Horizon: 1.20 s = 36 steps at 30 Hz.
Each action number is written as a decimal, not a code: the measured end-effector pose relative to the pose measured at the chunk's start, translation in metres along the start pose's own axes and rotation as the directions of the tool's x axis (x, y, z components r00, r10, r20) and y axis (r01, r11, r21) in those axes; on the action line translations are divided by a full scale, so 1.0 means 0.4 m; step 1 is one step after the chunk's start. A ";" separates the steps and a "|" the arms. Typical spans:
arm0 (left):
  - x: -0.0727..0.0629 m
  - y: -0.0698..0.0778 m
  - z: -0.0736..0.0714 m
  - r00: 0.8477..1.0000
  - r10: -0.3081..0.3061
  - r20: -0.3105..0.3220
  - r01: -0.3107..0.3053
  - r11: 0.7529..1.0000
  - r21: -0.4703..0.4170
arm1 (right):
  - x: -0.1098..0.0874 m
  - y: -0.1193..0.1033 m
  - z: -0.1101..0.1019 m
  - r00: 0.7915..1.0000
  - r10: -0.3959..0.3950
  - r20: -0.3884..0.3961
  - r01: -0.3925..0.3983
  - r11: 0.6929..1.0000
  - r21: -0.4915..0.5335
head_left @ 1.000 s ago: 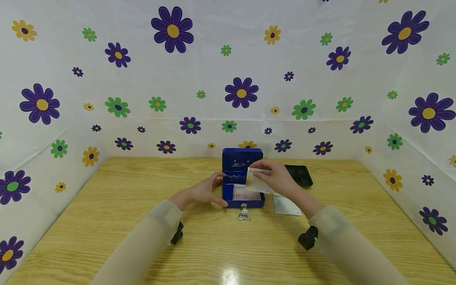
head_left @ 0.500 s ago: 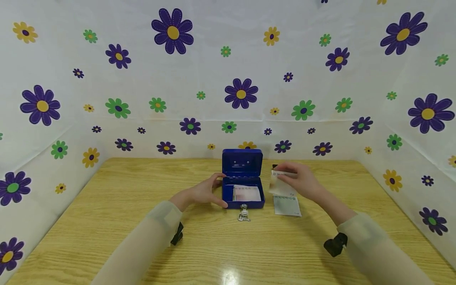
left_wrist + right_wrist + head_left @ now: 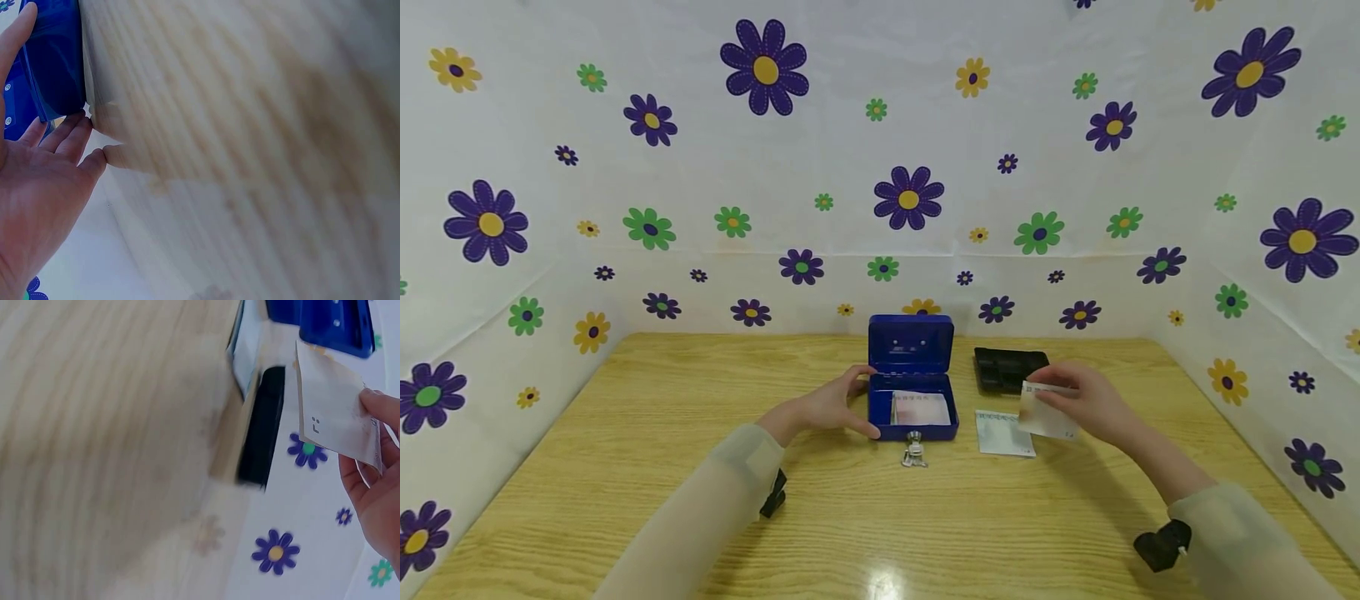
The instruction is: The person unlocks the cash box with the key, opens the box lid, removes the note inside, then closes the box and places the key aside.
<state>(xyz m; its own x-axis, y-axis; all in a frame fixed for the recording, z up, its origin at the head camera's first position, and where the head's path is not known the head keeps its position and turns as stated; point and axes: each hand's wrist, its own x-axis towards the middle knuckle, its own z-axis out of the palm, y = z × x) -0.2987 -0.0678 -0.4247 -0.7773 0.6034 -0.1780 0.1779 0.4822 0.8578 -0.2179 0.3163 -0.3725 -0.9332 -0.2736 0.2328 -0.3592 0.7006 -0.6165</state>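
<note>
A blue metal cash box stands with its lid raised. Inside it lie pale pinkish banknotes. My left hand holds the box by its left side, thumb at the front corner and fingers farther back; the left wrist view shows the fingertips against the blue wall. Between thumb and fingers, my right hand pinches a small wad of pale banknotes, raised over the table to the right of the box. In the right wrist view these banknotes are seen up close.
Keys hang from the box's front lock. Greenish banknotes lie on the table right of the box, partly overlapped in view by the held wad. Behind them sits a black tray. A flowered cloth encloses the wooden table.
My right hand has carried the wad of banknotes from above the cash box to the right, past the greenish banknotes. The left hand has stayed at the box.
</note>
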 end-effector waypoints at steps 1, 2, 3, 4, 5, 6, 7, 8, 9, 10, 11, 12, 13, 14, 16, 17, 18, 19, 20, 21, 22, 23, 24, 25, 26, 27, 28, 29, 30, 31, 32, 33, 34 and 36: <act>0.001 0.000 0.000 1.000 0.001 -0.001 -0.001 1.000 0.000 | -0.007 0.007 -0.005 1.000 0.006 -0.002 -0.006 1.000 -0.006; 0.001 0.000 0.000 1.000 0.002 -0.001 -0.002 1.000 0.001 | -0.013 0.014 -0.009 1.000 0.009 -0.005 -0.009 1.000 -0.012; 0.002 -0.001 0.000 1.000 0.003 -0.001 -0.003 1.000 0.001 | -0.018 0.021 -0.013 1.000 0.011 -0.007 -0.011 1.000 -0.018; 0.003 -0.002 0.001 1.000 0.005 -0.003 -0.005 1.000 0.000 | -0.023 0.028 -0.017 1.000 0.016 -0.008 -0.016 1.000 -0.019; 0.004 -0.003 0.001 1.000 0.006 -0.002 -0.006 1.000 0.000 | -0.027 0.035 -0.021 1.000 0.019 -0.011 -0.019 1.000 -0.024; 0.005 -0.004 0.001 1.000 0.007 0.000 -0.007 1.000 -0.001 | -0.030 0.041 -0.025 1.000 0.022 -0.012 -0.023 0.999 -0.028; 0.005 -0.005 0.001 1.000 0.007 0.001 -0.007 1.000 -0.004 | -0.033 0.048 -0.027 1.000 0.026 -0.010 -0.026 0.999 -0.033; 0.005 -0.005 0.001 1.000 0.008 0.001 -0.008 1.000 -0.007 | -0.035 0.054 -0.030 1.000 0.030 -0.009 -0.031 0.999 -0.042; 0.005 -0.005 0.001 1.000 0.008 0.002 -0.008 1.000 -0.010 | -0.037 0.059 -0.032 0.999 0.038 -0.006 -0.038 0.998 -0.051; 0.004 -0.005 0.001 1.000 0.008 0.003 -0.008 1.000 -0.014 | -0.039 0.065 -0.033 0.999 0.046 -0.002 -0.046 0.997 -0.061; 0.004 -0.005 0.000 1.000 0.009 0.005 -0.008 1.000 -0.018 | -0.040 0.070 -0.034 0.999 0.054 0.005 -0.054 0.996 -0.069; 0.004 -0.005 0.001 1.000 0.009 0.006 -0.009 1.000 -0.021 | -0.041 0.075 -0.034 0.998 0.065 0.014 -0.064 0.995 -0.077; 0.004 -0.005 0.001 1.000 0.010 0.006 -0.010 1.000 -0.022 | -0.042 0.080 -0.034 0.997 0.078 0.025 -0.076 0.993 -0.085; 0.004 -0.005 0.001 1.000 0.011 0.005 -0.011 1.000 -0.021 | -0.043 0.085 -0.032 0.996 0.088 0.035 -0.084 0.992 -0.092; 0.004 -0.005 0.001 1.000 0.013 0.004 -0.013 1.000 -0.019 | -0.043 0.096 -0.028 0.993 0.103 0.055 -0.097 0.991 -0.097; 0.004 -0.005 0.000 1.000 0.014 0.003 -0.014 1.000 -0.017 | -0.043 0.102 -0.026 0.992 0.108 0.064 -0.101 0.990 -0.102; 0.004 -0.005 0.000 1.000 0.015 0.002 -0.015 1.000 -0.015 | -0.042 0.107 -0.023 0.991 0.111 0.072 -0.103 0.989 -0.105; 0.004 -0.006 0.000 1.000 0.016 0.002 -0.016 1.000 -0.013 | -0.041 0.112 -0.019 0.991 0.108 0.078 -0.100 0.989 -0.107; 0.005 -0.006 0.000 1.000 0.016 0.001 -0.015 1.000 -0.013 | -0.040 0.117 -0.016 0.991 0.106 0.084 -0.097 0.990 -0.107; 0.005 -0.007 0.000 1.000 0.016 0.001 -0.016 1.000 -0.011 | -0.039 0.121 -0.012 0.990 0.107 0.089 -0.097 0.989 -0.108; 0.005 -0.008 0.000 1.000 0.016 0.002 -0.016 1.000 -0.009 | -0.038 0.125 -0.008 0.989 0.109 0.095 -0.098 0.989 -0.114; 0.005 -0.008 0.000 1.000 0.015 0.002 -0.015 1.000 -0.007 | -0.037 0.128 -0.004 0.988 0.114 0.102 -0.103 0.988 -0.115; 0.004 -0.009 0.000 1.000 0.017 0.002 -0.017 1.000 -0.007 | -0.036 0.131 0.001 0.986 0.123 0.111 -0.111 0.988 -0.109; 0.004 -0.009 0.001 1.000 0.020 0.003 -0.020 1.000 -0.007 | -0.036 0.134 0.005 0.984 0.133 0.120 -0.120 0.987 -0.107; 0.003 -0.009 0.001 1.000 0.020 0.005 -0.020 1.000 -0.006 | -0.035 0.135 0.008 0.981 0.144 0.132 -0.130 0.986 -0.106; 0.003 -0.008 0.001 1.000 0.022 0.007 -0.021 1.000 -0.006 | -0.035 0.136 0.012 0.978 0.154 0.140 -0.140 0.985 -0.105; 0.002 -0.008 0.001 1.000 0.021 0.008 -0.021 1.000 -0.009 | -0.035 0.138 0.015 0.975 0.164 0.148 -0.149 0.983 -0.105; 0.001 -0.006 0.001 1.000 0.022 0.010 -0.022 1.000 -0.010 | -0.034 0.138 0.017 0.973 0.171 0.155 -0.157 0.982 -0.102; 0.000 -0.006 0.001 1.000 0.024 0.011 -0.024 1.000 -0.012 | -0.034 0.138 0.018 0.972 0.175 0.157 -0.160 0.981 -0.106; -0.001 -0.006 0.001 1.000 0.022 0.011 -0.022 1.000 -0.011 | -0.034 0.137 0.020 0.972 0.175 0.156 -0.159 0.981 -0.115; -0.001 -0.005 0.000 1.000 0.021 0.011 -0.020 1.000 -0.010 | -0.033 0.136 0.021 0.972 0.175 0.154 -0.157 0.980 -0.124; -0.001 -0.005 -0.001 1.000 0.021 0.009 -0.021 1.000 -0.009 | -0.032 0.136 0.021 0.973 0.175 0.149 -0.155 0.979 -0.134; -0.001 -0.004 0.000 1.000 0.021 0.008 -0.021 1.000 -0.008 | -0.032 0.135 0.021 0.974 0.174 0.145 -0.152 0.977 -0.148; 0.000 -0.004 0.001 1.000 0.023 0.006 -0.023 1.000 -0.003 | -0.033 0.135 0.021 0.976 0.175 0.133 -0.150 0.973 -0.175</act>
<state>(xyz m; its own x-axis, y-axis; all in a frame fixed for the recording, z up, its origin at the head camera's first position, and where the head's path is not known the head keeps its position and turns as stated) -0.2988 -0.0682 -0.4262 -0.7695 0.6181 -0.1610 0.1939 0.4662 0.8632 -0.2249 0.3519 -0.4152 -0.9725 -0.2322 0.0197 -0.2103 0.8380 -0.5036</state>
